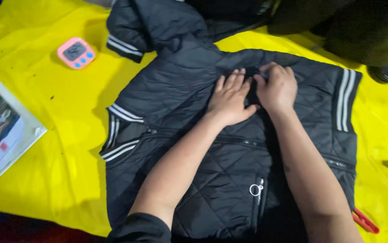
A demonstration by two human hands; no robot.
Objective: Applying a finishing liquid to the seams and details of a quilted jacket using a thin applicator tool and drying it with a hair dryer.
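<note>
While both of your bare hands rest on the black quilted jacket with white-striped ribbed cuffs, the garment lies spread flat on the bright yellow cloth that covers the work surface, its collar end pointing away from you and its hem toward your body, so its long axis runs straight out along your line of sight. Your left hand lies flat and open, palm down, fingers stretched and pressed onto the upper chest panel just left of the centre line. Your right hand sits touching it on the other side, curled, its fingertips pinching a small bit of fabric or fastening at the jacket's front opening; what exactly it pinches is too small to tell. That spot lies directly under your right hand and just beside your left, so the right is the nearer one. Below your forearms, a silver ring zipper pull hangs on the lower front, well apart from either hand. One sleeve folds back at the upper left, its striped cuff near a pink square digital timer with blue buttons. A glossy book or folder in a clear cover lies at the far left edge of the cloth. At the lower right, the red handles of a small tool peek out beside your right arm.
</note>
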